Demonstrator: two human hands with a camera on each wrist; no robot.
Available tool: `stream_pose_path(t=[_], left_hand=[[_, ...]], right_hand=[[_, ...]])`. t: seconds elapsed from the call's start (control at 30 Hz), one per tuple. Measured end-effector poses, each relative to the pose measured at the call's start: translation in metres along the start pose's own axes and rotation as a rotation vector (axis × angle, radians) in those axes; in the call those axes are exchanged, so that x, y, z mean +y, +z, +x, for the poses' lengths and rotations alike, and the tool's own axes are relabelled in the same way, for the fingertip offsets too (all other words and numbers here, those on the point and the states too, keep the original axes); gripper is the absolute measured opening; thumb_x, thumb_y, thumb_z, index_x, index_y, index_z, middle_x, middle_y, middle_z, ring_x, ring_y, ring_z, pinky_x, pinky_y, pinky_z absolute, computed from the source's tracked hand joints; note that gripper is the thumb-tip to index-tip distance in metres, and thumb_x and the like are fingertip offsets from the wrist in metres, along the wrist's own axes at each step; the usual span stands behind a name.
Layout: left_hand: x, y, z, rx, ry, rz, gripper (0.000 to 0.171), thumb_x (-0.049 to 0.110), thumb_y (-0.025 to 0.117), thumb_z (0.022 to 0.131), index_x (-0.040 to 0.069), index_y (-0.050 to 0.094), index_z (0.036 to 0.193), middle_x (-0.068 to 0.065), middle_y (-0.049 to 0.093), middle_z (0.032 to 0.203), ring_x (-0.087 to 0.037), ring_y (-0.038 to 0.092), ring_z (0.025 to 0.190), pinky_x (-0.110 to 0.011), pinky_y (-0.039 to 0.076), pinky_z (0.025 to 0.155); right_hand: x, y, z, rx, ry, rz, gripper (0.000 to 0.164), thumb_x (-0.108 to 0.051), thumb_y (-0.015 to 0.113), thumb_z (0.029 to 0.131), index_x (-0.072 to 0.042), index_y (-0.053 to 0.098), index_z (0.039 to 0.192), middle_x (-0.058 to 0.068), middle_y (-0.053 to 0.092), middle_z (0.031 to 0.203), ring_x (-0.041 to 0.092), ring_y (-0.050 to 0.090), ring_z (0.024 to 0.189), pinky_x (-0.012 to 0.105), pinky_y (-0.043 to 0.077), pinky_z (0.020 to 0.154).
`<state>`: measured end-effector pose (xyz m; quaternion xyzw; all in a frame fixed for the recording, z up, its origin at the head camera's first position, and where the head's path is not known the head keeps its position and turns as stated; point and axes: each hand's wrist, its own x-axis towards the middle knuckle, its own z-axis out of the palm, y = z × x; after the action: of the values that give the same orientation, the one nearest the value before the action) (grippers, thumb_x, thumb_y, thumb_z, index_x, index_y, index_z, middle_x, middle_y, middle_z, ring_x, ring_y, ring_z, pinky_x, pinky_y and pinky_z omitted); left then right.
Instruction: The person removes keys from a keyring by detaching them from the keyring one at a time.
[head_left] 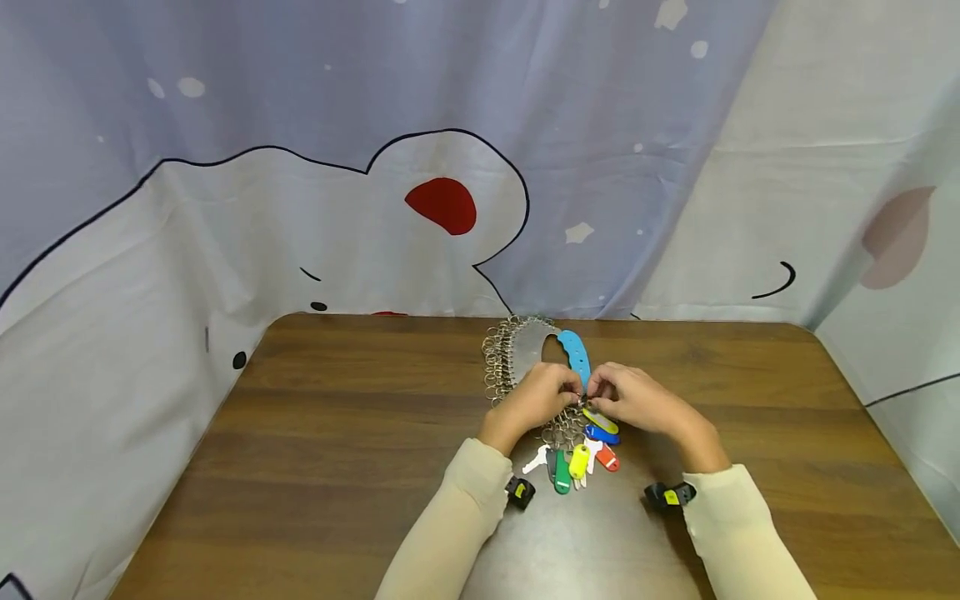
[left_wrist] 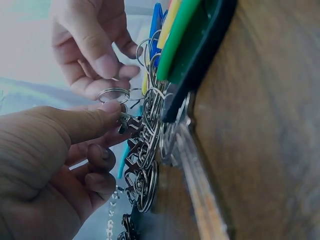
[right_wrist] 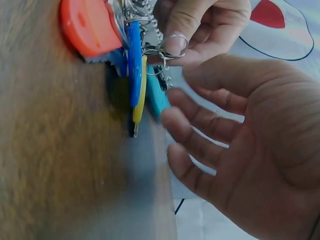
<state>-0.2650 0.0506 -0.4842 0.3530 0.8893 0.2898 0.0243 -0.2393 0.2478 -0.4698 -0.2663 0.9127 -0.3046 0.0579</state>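
In the head view, my left hand (head_left: 536, 397) and right hand (head_left: 637, 398) meet over a bunch of metal rings. My left thumb and fingers pinch a small metal clip (left_wrist: 128, 121) with a split key ring (left_wrist: 114, 94) at its end. The right hand (right_wrist: 250, 130) is beside that ring, its fingers loosely bent and apart, with nothing seen in them. Around the bunch hang key tags: yellow (head_left: 578, 461), green (head_left: 562, 473), blue (head_left: 602, 434) and red (head_left: 608, 457). A white key (head_left: 536, 459) lies among them.
Behind the hands, a curved grey plate (head_left: 527, 346) with a light-blue handle (head_left: 574, 354) lies on the brown wooden table (head_left: 337, 433). Many wire rings (head_left: 495, 358) line its outer edge. A printed curtain (head_left: 315, 225) hangs at the table's back edge.
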Motion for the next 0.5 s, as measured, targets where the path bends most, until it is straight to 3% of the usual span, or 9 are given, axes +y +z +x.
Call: stream_pose_path(t=[0.13, 0.37, 0.5], left_hand=[[0.001, 0.0, 0.0, 0.015, -0.005, -0.018, 0.006, 0.009, 0.069, 0.088, 0.013, 0.073, 0.086, 0.002, 0.071, 0.086, -0.007, 0.059, 0.078, -0.023, 0.051, 0.072], [0.002, 0.0, 0.0, 0.016, -0.002, -0.021, 0.008, 0.006, 0.068, 0.088, 0.013, 0.071, 0.086, 0.002, 0.07, 0.084, -0.007, 0.058, 0.075, -0.022, 0.05, 0.069], [0.001, 0.0, 0.0, 0.018, -0.006, -0.032, 0.007, 0.007, 0.068, 0.088, 0.013, 0.07, 0.084, 0.002, 0.069, 0.082, -0.008, 0.058, 0.074, -0.022, 0.05, 0.068]], right_hand=[[-0.001, 0.004, 0.002, 0.016, -0.008, -0.038, 0.015, -0.009, 0.069, 0.086, -0.005, 0.066, 0.1, 0.006, 0.064, 0.093, 0.014, 0.062, 0.079, 0.037, 0.055, 0.07], [-0.001, 0.013, 0.006, 0.048, -0.009, -0.115, 0.005, -0.012, 0.071, 0.085, -0.01, 0.067, 0.083, 0.0, 0.059, 0.08, 0.014, 0.053, 0.072, 0.033, 0.049, 0.064], [0.0, 0.011, 0.004, 0.046, -0.007, -0.116, 0.005, -0.009, 0.068, 0.085, -0.012, 0.066, 0.082, -0.002, 0.058, 0.08, 0.014, 0.053, 0.072, 0.034, 0.049, 0.065]])
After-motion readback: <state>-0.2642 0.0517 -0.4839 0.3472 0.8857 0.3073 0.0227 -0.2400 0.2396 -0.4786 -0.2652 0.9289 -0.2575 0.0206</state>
